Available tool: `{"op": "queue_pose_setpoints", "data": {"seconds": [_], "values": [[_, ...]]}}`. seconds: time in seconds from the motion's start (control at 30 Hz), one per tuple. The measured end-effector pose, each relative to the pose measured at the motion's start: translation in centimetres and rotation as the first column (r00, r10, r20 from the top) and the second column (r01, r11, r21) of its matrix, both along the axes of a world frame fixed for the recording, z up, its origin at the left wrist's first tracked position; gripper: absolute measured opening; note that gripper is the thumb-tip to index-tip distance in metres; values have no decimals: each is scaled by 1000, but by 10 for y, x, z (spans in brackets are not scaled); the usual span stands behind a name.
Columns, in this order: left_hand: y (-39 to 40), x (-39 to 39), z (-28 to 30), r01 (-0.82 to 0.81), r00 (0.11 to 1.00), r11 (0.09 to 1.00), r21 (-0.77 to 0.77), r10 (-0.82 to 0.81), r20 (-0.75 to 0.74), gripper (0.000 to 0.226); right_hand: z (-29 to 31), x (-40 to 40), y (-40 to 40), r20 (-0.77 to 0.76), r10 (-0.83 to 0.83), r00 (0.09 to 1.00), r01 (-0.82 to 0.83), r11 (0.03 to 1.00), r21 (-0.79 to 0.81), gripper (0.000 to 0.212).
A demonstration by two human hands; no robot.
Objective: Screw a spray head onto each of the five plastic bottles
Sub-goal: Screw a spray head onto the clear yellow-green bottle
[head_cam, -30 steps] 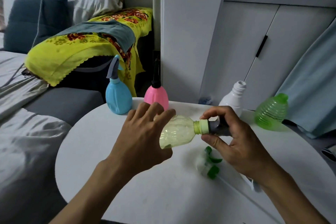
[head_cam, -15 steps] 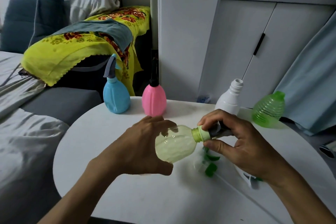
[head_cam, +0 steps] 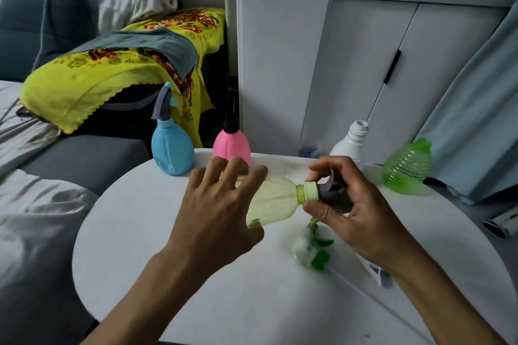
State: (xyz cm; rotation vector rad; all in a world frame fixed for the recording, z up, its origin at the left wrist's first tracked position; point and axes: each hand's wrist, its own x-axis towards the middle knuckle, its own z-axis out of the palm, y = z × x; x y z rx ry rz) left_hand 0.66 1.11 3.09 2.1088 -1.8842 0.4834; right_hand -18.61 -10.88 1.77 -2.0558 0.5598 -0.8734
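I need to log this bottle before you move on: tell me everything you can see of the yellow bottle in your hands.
The yellow bottle is translucent pale yellow-green plastic with a rounded body and a narrow neck. It is held on its side above the white table, neck pointing right. The left hand cups its base with the fingers spread; the right hand grips a dark grey spray head whose pale green collar sits on the neck. How far it is screwed on cannot be told.

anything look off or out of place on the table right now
Nothing spilled or damaged. The white bottle and green ribbed bottle stand upright without spray heads, while a loose green spray head lies on its side on the white table beneath the yellow bottle being capped. That fits work in progress.
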Motion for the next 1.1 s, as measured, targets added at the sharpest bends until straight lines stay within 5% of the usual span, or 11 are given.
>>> {"op": "queue_pose_setpoints", "data": {"seconds": [0.73, 0.87, 1.1], "values": [[-2, -4, -1, -3, 1000, 1000, -5, 4, 29, 81, 2, -1, 1, 28, -98, 995, 99, 994, -47, 38], [-4, -1, -1, -21, 1000, 1000, -2, 21, 20, 82, 1, 1, 3, 15, -52, 999, 52, 997, -49, 55], [-4, -3, -3, -6, 1000, 1000, 2, 6, 26, 83, 1, -1, 0, 11, -93, 996, 93, 994, -60, 45]]}}
